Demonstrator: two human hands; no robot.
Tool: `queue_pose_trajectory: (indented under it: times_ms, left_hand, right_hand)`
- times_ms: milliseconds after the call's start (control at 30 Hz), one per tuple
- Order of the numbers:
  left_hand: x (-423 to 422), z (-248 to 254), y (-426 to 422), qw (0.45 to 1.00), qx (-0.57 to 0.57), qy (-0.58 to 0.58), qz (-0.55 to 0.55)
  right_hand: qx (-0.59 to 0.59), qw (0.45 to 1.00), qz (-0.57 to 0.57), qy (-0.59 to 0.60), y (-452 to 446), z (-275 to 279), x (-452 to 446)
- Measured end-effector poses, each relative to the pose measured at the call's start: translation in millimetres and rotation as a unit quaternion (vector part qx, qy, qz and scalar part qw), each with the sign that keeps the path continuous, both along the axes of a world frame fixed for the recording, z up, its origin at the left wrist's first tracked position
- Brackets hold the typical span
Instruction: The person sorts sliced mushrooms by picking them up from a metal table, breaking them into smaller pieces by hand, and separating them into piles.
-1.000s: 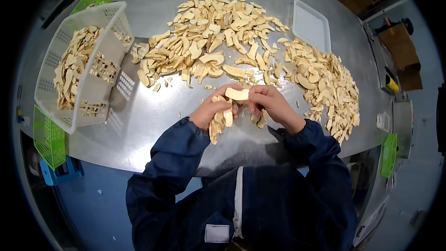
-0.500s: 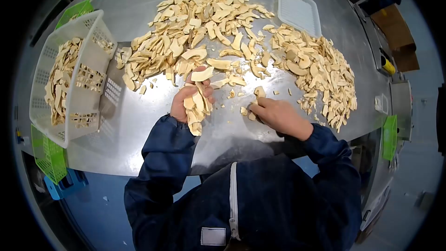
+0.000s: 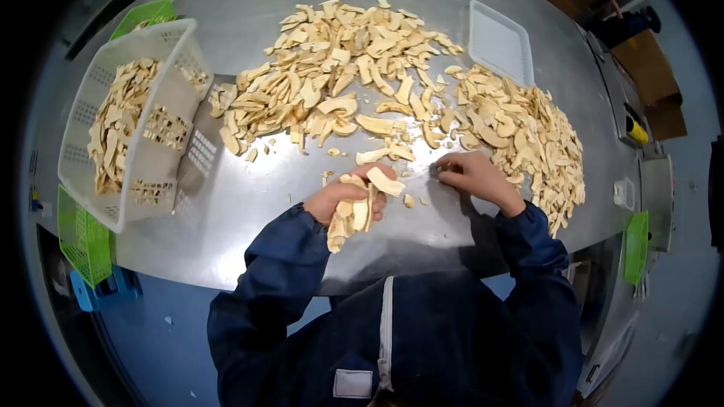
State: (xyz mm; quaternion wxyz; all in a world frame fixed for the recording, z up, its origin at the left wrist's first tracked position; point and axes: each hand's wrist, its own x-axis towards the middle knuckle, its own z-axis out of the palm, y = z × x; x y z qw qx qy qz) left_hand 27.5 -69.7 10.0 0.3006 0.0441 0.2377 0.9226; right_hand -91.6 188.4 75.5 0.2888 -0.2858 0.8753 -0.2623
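My left hand (image 3: 343, 203) is closed round a small bunch of pale, cream-coloured mushroom slices (image 3: 360, 215), held above the metal table near its front edge. One slice sticks out to the right past the fingertips. My right hand (image 3: 477, 179) is low over the table, left of the right-hand heap, with thumb and fingers curled together. Whatever is between its fingertips, if anything, I cannot make out. Beyond the hands lies a large heap of mushroom slices (image 3: 324, 68). A second heap of slices (image 3: 528, 132) spreads on the right.
A white perforated basket (image 3: 154, 169) holding slices stands on the left, with green baskets (image 3: 84, 237) beside it. A white tray (image 3: 500, 41) lies behind the right heap. Small crumbs (image 3: 409, 200) dot the metal table (image 3: 226, 234). Cardboard boxes (image 3: 647, 68) stand far right.
My left hand has come down and right, still holding its slices. My right hand has moved right towards the right heap; the mushroom piece at its fingertips no longer shows. The view has shifted slightly.
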Motion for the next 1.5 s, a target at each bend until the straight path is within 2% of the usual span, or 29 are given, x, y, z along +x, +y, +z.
queue_pose_trajectory:
  times_ms: [100, 133, 233, 300, 367, 467, 600, 700, 733, 767, 833, 867, 900, 967, 1067, 1200, 1300, 1400, 1500]
  left_hand:
    - [1, 5, 4, 0.999, 0.005, -0.025, 0.028]
    - [0, 7, 5, 0.999, 0.01, -0.01, 0.031]
    - [-3, 3, 0, 1.0, 0.001, -0.014, 0.009]
    - [-3, 6, 0, 1.0, -0.01, -0.009, 0.016]
    - [-2, 9, -1, 0.999, -0.028, -0.014, 0.02]
    - [-3, 5, -1, 0.999, -0.027, -0.009, 0.024]
    - [-4, -1, -3, 0.999, -0.013, -0.01, 0.035]
    - [-4, -5, -2, 0.998, 0.006, -0.026, 0.057]
    - [-4, -6, -1, 0.997, 0.006, -0.033, 0.066]
    - [-5, -7, -1, 0.997, 0.005, -0.04, 0.072]
    - [-6, -9, -1, 0.995, 0.019, -0.051, 0.083]
    - [-6, -8, -1, 0.994, 0.021, -0.055, 0.089]
    - [-6, -8, -1, 0.993, 0.023, -0.059, 0.096]
    - [-7, -10, 0, 0.991, 0.051, -0.073, 0.102]
    - [-7, -16, -1, 0.987, 0.065, -0.087, 0.117]
    - [-6, -10, -1, 0.985, 0.052, -0.092, 0.133]
    - [-5, -5, -2, 0.983, 0.064, -0.105, 0.133]
    - [-6, -1, -1, 0.98, 0.064, -0.125, 0.139]
    - [-7, -8, -3, 0.983, 0.056, -0.12, 0.129]
  right_hand:
    - [0.007, 0.952, -0.069, 0.298, -7, -20, -23]
    - [-0.015, 0.97, -0.108, 0.218, -14, -17, -30]
    - [-0.072, 0.973, -0.023, 0.217, -56, -13, -34]
    - [-0.14, 0.952, 0.044, 0.27, -85, -25, -37]
    - [-0.125, 0.947, 0.105, 0.278, -116, -28, -40]
    - [-0.203, 0.879, 0.182, 0.39, -156, -28, -31]
    - [-0.158, 0.886, 0.205, 0.386, -168, -41, -33]
    - [-0.204, 0.952, 0.121, 0.193, -144, -33, -52]
    - [-0.172, 0.971, 0.061, 0.154, -138, -30, -55]
    - [-0.198, 0.979, 0.011, 0.039, -128, -29, -60]
    - [-0.244, 0.947, -0.093, -0.187, -105, -23, -67]
    - [-0.213, 0.942, -0.106, -0.235, -91, -18, -71]
    - [-0.254, 0.918, -0.125, -0.276, -83, -21, -72]
    - [-0.169, 0.974, -0.13, -0.078, -61, -17, -78]
    - [-0.146, 0.974, -0.116, 0.132, -40, -14, -79]
    - [-0.109, 0.978, -0.02, 0.178, -48, -7, -54]
    - [-0.121, 0.938, 0.036, 0.322, -62, -22, -34]
    - [-0.121, 0.938, 0.052, 0.32, -67, -40, -34]
    - [-0.139, 0.961, 0.004, 0.237, -61, -33, -46]
